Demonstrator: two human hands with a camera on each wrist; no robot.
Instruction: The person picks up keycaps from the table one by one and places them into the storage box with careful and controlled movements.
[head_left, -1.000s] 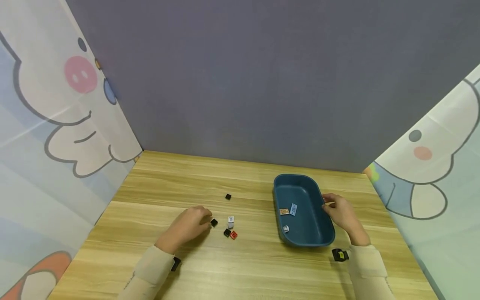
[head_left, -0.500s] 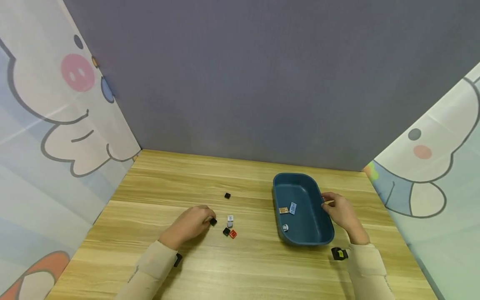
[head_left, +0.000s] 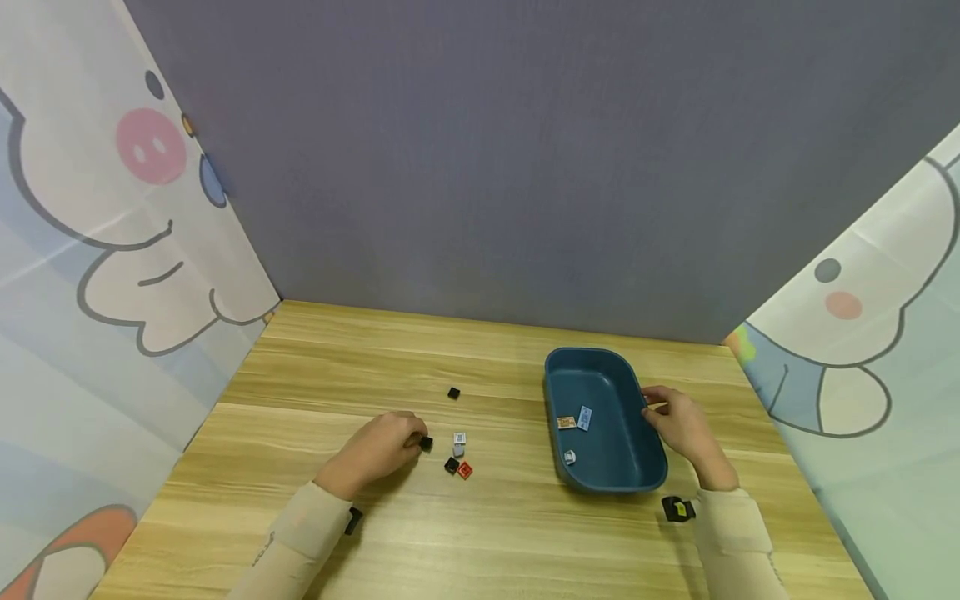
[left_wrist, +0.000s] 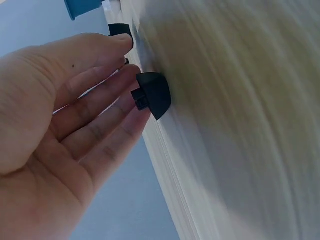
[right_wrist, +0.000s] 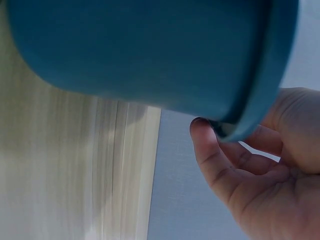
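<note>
My left hand (head_left: 378, 450) reaches low over the table, its fingertips right at a black keycap (head_left: 426, 444). In the left wrist view that black keycap (left_wrist: 154, 95) lies stem-up in front of the lightly bent fingers, with the thumb apart from it. Another black keycap (left_wrist: 120, 30) shows partly behind the thumb. To the right of this hand sit a white keycap (head_left: 460, 438), a grey one (head_left: 458, 451), a black one (head_left: 452, 465) and a red one (head_left: 465, 470). My right hand (head_left: 678, 425) pinches the right rim of a blue plastic bin (head_left: 660, 467).
Inside the bin lie an orange keycap (head_left: 566, 422), a light blue one (head_left: 585, 417) and a white one (head_left: 570, 457). A lone black keycap (head_left: 453, 392) sits farther back on the wooden table (head_left: 360, 350). A grey panel (head_left: 480, 167) rises behind the table.
My left hand has moved slightly right, bringing its fingertips to the black keycap. The right hand and the bin have stayed where they were.
</note>
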